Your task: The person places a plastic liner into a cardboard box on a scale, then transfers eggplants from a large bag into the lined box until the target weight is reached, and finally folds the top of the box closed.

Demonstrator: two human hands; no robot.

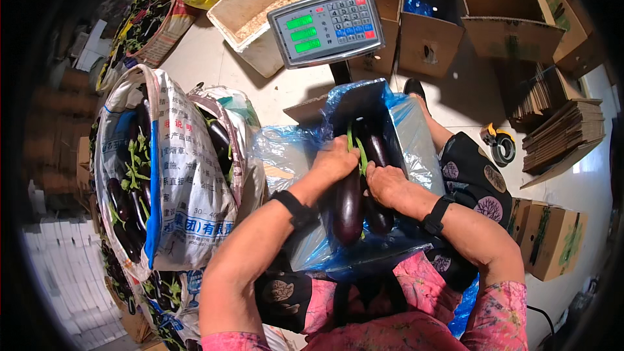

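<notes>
In front of me stands a cardboard box [358,102] lined with blue plastic film [414,126], its flaps spread to the sides. Several dark purple eggplants lie in it. My left hand [337,158] grips the green stem end of a long eggplant [348,212], whose body points towards me. Close beside it, my right hand [388,183] has its fingers closed at the green stem end of a second eggplant [379,217], partly covered by the hand. Another eggplant [374,144] lies deeper at the far side of the box.
A scale display [326,27] with lit green readouts rises beyond the box. Woven sacks of eggplants [195,180] crowd the left. A foam crate [243,24] and open cartons [429,34] stand behind. To the right are a tape dispenser [499,146] and flattened cardboard [563,136].
</notes>
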